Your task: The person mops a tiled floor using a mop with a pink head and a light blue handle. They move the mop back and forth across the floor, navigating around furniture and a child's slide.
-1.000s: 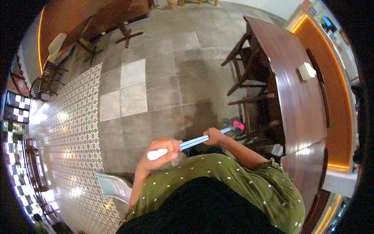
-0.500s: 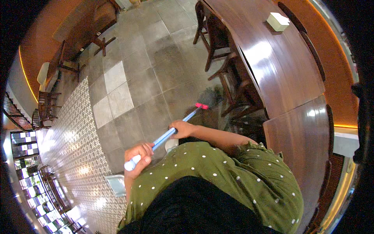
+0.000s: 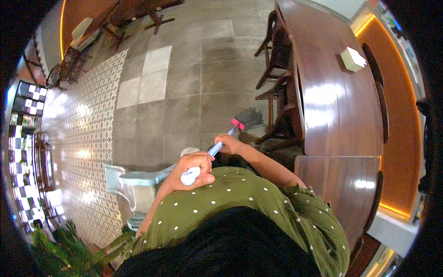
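Note:
Both my hands grip the pale blue handle of a mop (image 3: 216, 148). My left hand (image 3: 195, 167) is wrapped round the white top end, close to my body. Farther down the pole, my right hand (image 3: 227, 144) is closed on it. A pink clamp (image 3: 237, 123) joins the pole to the dark grey mop head (image 3: 249, 118), which lies spread on the grey tiled floor (image 3: 182, 111) beside the legs of a wooden chair (image 3: 277, 117).
A long brown wooden table (image 3: 332, 111) runs along my right, with dark chairs under its edge and a tissue box (image 3: 352, 60) on top. A pale plastic piece of furniture (image 3: 143, 184) stands at my left arm. Green plant leaves (image 3: 60, 249) show at lower left.
My left hand and the mop's top end have moved right, so the pole stands steeper. My view has turned; the pale plastic furniture and the plant now show more.

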Demonstrator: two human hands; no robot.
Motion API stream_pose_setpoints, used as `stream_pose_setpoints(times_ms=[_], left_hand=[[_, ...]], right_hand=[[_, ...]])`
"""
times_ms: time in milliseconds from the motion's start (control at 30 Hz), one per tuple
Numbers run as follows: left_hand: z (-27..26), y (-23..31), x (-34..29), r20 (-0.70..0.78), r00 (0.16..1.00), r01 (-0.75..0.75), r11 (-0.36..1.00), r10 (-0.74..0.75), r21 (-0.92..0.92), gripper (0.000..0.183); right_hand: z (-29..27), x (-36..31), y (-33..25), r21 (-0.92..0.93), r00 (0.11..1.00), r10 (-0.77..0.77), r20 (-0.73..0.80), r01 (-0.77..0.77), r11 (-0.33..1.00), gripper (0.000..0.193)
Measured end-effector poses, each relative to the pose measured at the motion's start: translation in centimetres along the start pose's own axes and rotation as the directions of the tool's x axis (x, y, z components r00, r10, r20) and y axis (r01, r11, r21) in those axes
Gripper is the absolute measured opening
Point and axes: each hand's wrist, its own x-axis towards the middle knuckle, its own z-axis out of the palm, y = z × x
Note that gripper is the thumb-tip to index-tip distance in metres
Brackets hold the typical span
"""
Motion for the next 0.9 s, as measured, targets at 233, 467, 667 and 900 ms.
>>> stream_pose_setpoints(times_ms=[233, 467, 667, 900], left_hand=[[2.1, -0.5, -0.4, 0.104, 0.993, -0.053, 0.997, 0.046, 0.062, 0.040], [2.5, -1.8, -4.2, -0.009, 0.994, -0.104, 0.993, 0.105, 0.058, 0.040], [3.0, -3.1, -12.5, -0.518, 0.854, -0.010, 0.997, 0.051, 0.081, 0.026], [2.7, -2.6, -20.7, -0.468, 0.880, -0.011, 0.988, 0.084, 0.156, 0.017]], right_hand=[[0.4, -2.7, -1.5, -0.056, 0.991, 0.096, -0.095, -0.102, 0.993, 0.030], [1.6, -2.2, -3.7, -0.087, 0.973, 0.214, 0.081, -0.207, 0.974, 0.028], [6.8, -0.4, -8.2, -0.240, 0.972, 0.194, 0.130, -0.159, 0.958, 0.032], [15.7, -1.7, -9.0, -0.273, 0.935, 0.354, 0.024, -0.335, 0.902, 0.028]])
